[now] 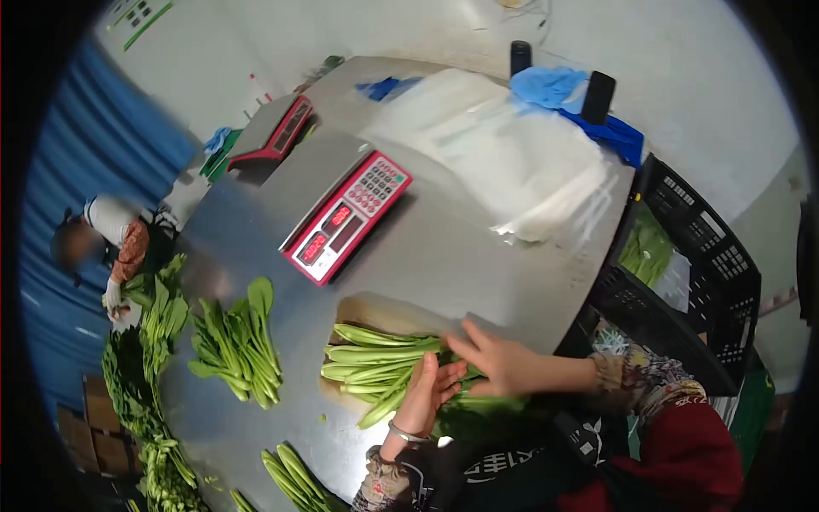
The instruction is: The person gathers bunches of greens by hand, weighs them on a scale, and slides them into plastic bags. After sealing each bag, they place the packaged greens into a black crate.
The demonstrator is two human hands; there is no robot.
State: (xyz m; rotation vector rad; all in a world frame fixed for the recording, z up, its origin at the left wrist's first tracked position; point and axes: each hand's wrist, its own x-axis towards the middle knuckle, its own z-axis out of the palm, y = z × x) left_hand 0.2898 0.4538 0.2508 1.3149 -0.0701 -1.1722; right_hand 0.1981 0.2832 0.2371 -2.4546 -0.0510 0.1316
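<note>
Two bare hands (pixel 461 375) touch smooth, slender green stalks (pixel 368 365) on shiny metal.

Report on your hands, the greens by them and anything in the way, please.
Left hand and right hand open, at the greens. Stems roughly aligned. Nearer scale beyond, not in the way.

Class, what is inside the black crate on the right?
Leafy greens and some clear plastic show inside the crate. Whatever lies beneath them is covered and cannot be seen.
</note>
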